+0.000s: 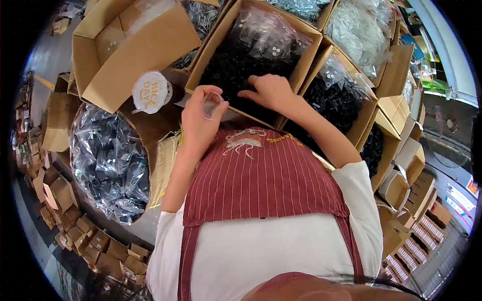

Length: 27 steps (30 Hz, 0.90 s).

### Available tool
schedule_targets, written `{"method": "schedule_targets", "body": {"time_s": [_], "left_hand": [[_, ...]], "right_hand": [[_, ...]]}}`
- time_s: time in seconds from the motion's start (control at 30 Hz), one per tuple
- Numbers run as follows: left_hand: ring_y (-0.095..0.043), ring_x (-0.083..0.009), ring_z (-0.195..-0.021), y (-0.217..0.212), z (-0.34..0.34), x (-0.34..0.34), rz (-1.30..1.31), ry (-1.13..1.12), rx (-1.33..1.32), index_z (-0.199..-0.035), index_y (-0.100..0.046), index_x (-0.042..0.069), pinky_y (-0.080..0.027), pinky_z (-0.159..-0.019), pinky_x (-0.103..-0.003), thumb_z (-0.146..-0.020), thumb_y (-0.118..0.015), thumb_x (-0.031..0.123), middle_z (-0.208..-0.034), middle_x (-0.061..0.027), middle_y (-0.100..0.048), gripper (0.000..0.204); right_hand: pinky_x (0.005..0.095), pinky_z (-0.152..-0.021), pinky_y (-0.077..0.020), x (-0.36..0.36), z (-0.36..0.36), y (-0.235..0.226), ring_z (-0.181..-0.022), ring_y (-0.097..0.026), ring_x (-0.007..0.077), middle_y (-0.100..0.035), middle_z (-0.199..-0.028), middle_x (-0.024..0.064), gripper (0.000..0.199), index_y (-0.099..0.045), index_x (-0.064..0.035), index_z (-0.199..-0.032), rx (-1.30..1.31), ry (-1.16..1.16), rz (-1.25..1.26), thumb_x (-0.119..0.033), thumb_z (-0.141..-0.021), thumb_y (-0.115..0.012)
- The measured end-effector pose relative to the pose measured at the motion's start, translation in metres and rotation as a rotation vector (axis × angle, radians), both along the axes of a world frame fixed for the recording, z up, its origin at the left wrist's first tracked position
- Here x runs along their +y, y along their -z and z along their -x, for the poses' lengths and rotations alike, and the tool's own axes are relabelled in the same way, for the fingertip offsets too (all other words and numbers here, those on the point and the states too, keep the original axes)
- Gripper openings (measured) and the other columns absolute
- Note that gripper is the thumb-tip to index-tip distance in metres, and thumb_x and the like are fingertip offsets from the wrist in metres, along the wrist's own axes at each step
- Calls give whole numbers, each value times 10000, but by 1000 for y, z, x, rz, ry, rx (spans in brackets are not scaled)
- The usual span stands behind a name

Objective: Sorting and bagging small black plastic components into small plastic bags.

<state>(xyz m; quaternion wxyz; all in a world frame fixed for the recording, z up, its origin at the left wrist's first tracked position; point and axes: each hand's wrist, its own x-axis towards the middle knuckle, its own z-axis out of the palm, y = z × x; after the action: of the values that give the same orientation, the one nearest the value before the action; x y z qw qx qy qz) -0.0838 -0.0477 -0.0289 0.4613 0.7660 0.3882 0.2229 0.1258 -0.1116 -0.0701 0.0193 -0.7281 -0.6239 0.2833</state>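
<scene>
My left hand (pixel 196 119) is closed around a small clear plastic bag (pixel 211 106), whose rounded mouth shows between thumb and fingers. It hovers by the near left corner of a cardboard box (pixel 307 56). Inside that box my right hand (pixel 272 93) hangs over a heap of small black parts (pixel 226 70). Its thumb and a finger point left, apart from each other, with nothing visible between them; the other fingers are partly hidden. At the box's far side, clear bags (pixel 268 32) with small white round pieces lie on the black parts.
A lidded cup (pixel 150 92) stands left of the box, near an open carton (pixel 143 55). A large container of bagged dark parts (pixel 113 165) is at the left. On the right, another box holds black parts (pixel 334 100). Clear bags (pixel 359 32) fill a box farther back.
</scene>
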Motion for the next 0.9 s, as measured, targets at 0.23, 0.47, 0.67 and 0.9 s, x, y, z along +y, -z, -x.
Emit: {"method": "schedule_targets", "body": {"time_s": [0.23,0.47,0.67,0.9], "left_hand": [[-582,-99,-896,-9,-19,2,6,31,-109,-1069,-615,39,-467,-842,-252,-859,-703,40,-921,-19,-632,228],[-590,-98,-927,-6,-34,9,162,11,-223,-1091,-620,22,-462,-868,-251,-894,-695,45,-959,-24,-639,212],[-596,-110,-983,-5,-35,9,267,10,-290,-1105,-615,13,-464,-890,-257,-912,-688,51,-1001,-35,-635,211],[-599,-111,-998,1,-33,11,295,17,-304,-1119,-611,13,-462,-897,-252,-913,-682,43,-1014,-39,-639,220]], "right_hand": [[313,-549,-448,-2,-31,-20,-558,-543,151,-557,-598,24,584,-716,-24,-899,790,534,-97,-587,-938,-567],[407,-981,-531,-12,-31,-39,-978,-631,275,-613,-1148,163,591,-550,50,-1287,1850,725,-10,-472,-1047,-410],[442,-1100,-454,-20,-33,-45,-1223,-565,353,-564,-1302,232,506,-465,71,-1363,1985,682,-4,-330,-1057,-424],[460,-1158,-383,-26,-38,-44,-1310,-498,390,-506,-1376,290,590,-385,120,-1417,1965,485,-76,-16,-857,-512]]}}
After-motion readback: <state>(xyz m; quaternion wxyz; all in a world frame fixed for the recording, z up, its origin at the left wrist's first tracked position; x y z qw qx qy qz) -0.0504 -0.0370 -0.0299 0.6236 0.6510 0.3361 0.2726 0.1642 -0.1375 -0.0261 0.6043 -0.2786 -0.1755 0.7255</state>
